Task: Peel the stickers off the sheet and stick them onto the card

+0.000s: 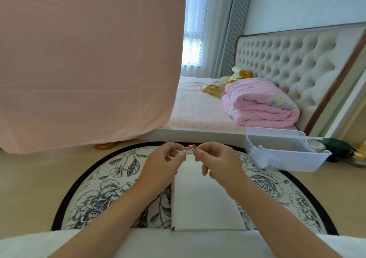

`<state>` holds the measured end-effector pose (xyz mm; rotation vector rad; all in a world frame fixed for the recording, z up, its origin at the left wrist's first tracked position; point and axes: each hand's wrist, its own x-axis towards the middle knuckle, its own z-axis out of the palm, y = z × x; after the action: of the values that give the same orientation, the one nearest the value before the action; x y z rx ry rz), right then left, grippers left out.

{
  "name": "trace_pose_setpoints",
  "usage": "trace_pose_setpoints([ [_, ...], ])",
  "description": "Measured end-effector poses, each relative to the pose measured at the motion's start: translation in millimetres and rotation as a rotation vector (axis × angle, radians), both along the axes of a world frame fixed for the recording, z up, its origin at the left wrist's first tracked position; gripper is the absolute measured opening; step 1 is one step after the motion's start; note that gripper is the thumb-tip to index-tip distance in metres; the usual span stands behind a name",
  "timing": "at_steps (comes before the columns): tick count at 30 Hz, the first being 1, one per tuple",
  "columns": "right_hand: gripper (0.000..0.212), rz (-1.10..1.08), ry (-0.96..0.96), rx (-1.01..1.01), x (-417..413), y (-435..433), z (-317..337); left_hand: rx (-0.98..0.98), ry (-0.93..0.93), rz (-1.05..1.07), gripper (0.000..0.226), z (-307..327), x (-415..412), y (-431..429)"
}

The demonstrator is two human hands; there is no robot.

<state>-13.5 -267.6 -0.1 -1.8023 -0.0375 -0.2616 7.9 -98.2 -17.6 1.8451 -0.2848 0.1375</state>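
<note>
Sticker [190, 149] count in view is one: a small piece printed with a red-haired cartoon face, held up in the air between my two hands, above the far end of the card. Whether it carries any writing I cannot tell, as the print is too small and my fingertips cover both of its edges.

My left hand [164, 164] pinches its left edge between thumb and forefinger, with the other fingers [170, 158] loosely curled. My right hand [215, 162] pinches the right edge in the same way.

One white card [204, 202] lies flat below my hands on a round floral mat [103, 190], its near edge close to my lap. Its face shows blank, and my hands hide its far end. The mat rests on the beige bench [29, 188].

To the right stands one translucent plastic bin [287, 159] holding something pale and crumpled that I cannot make out. Past it sits a dark green jar [336, 148], half hidden behind the bin.

Beyond the bench, the bed [198, 107] carries one folded pink quilt [259, 105] and one yellow plush toy [240, 73]. A pink cloth [89, 59] fills the left side and hides whatever is behind it.
</note>
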Motion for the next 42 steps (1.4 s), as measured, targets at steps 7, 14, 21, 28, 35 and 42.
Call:
trace_pose_setpoints([
  [7,0.014,0.068,0.201,0.180,-2.4,-2.6,0.1,-0.007,-0.051,-0.029,0.016,-0.9,-2.8,-1.5],
  [14,0.015,-0.032,0.032,-0.024,-0.4,-2.6,-3.3,0.053,-0.090,0.007,0.019,-6.4,-3.1,-2.7],
  [21,0.006,-0.034,-0.012,-0.095,3.6,-8.6,-5.2,0.234,-0.193,-0.002,0.015,-2.9,-1.7,3.8],
  [28,0.010,-0.115,0.041,-0.085,21.7,-23.7,2.7,0.742,-0.262,-0.072,0.046,-3.9,30.7,23.4],
  [35,0.003,-0.040,0.196,-0.110,50.8,-6.8,6.6,0.749,-0.171,-0.161,0.056,-19.6,48.0,17.7],
  [42,0.013,0.034,0.320,-0.261,66.2,4.6,0.0,0.644,-0.185,-0.125,0.045,-26.6,56.1,18.9],
])
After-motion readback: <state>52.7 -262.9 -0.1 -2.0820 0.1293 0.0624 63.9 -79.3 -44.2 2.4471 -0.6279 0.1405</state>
